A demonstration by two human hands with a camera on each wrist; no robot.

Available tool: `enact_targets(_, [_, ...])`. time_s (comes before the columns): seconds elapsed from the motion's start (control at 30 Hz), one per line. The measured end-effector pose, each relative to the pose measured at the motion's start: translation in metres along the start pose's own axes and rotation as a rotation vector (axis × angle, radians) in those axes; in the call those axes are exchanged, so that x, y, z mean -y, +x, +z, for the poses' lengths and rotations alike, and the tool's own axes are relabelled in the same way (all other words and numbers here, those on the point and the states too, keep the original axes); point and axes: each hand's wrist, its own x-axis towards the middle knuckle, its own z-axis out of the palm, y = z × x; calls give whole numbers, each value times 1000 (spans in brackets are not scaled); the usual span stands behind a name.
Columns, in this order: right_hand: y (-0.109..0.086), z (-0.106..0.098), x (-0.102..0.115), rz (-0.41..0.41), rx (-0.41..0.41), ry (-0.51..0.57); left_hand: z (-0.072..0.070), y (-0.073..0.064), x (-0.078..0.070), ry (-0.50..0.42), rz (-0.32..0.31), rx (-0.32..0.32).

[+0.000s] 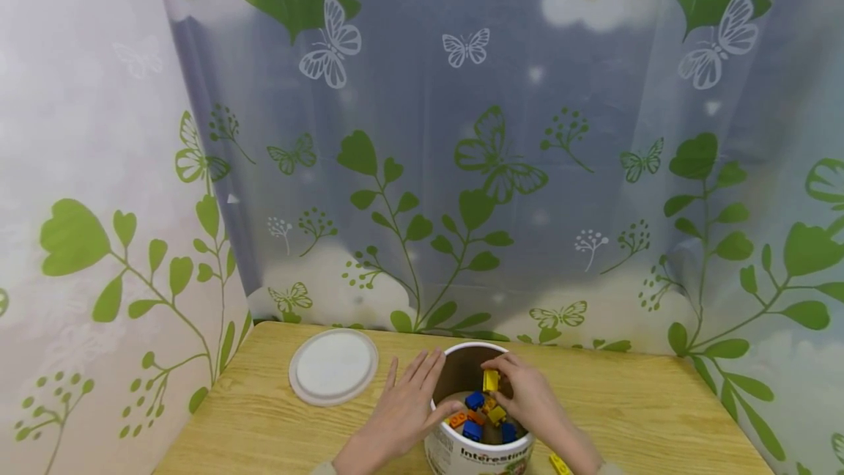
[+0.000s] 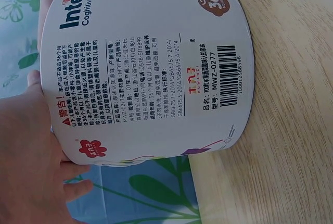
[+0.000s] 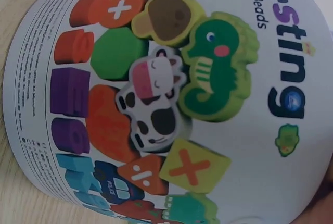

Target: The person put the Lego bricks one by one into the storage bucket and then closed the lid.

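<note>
A white round tub [image 1: 496, 456] with printed labels stands at the table's front, and several blue, orange and yellow toy blocks [image 1: 472, 429] lie inside it. My right hand [image 1: 527, 396] reaches over the far right rim and pinches a yellow block [image 1: 491, 380] between thumb and fingers, above the others. On the left side, my left hand [image 1: 410, 409] rests against the rim with its fingers straight. The left wrist view shows that hand [image 2: 31, 161] at the tub's [image 2: 151, 78] top edge. The right wrist view is filled by the tub's printed side [image 3: 156, 99], with the right hand barely visible in the corner.
A white round lid [image 1: 333, 366] lies on the wooden table [image 1: 264, 416] left of the tub. Another yellow block [image 1: 559, 463] is on the table just right of the tub. Behind the table hangs a curtain [image 1: 422, 167] with green leaves and butterflies.
</note>
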Motion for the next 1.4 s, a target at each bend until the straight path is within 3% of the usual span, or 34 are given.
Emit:
enact_targets(0.2, [-1, 0, 1, -16, 19, -18, -4, 1, -2, -16, -24, 41])
enact_targets(0.33, [-2, 0, 3, 32, -3, 3, -7, 0, -3, -21, -10, 42])
enact_targets(0.47, [-4, -3, 2, 101, -98, 38, -7, 0, -3, -29, -9, 49])
enact_targets(0.63, [-9, -12, -4, 116, -248, 72, -6, 1, -2, -51, -28, 73])
enact_targets(0.77, [-15, -20, -12, 135, -297, 100, -5, 2, 0, -58, -32, 83])
enact_targets(1.13, [-33, -26, -45, 210, -303, 69, -5, 2, -1, -53, -30, 76])
enact_targets(1.4, [-52, -19, -70, 272, -181, 46, -5, 2, -1, -52, -26, 69])
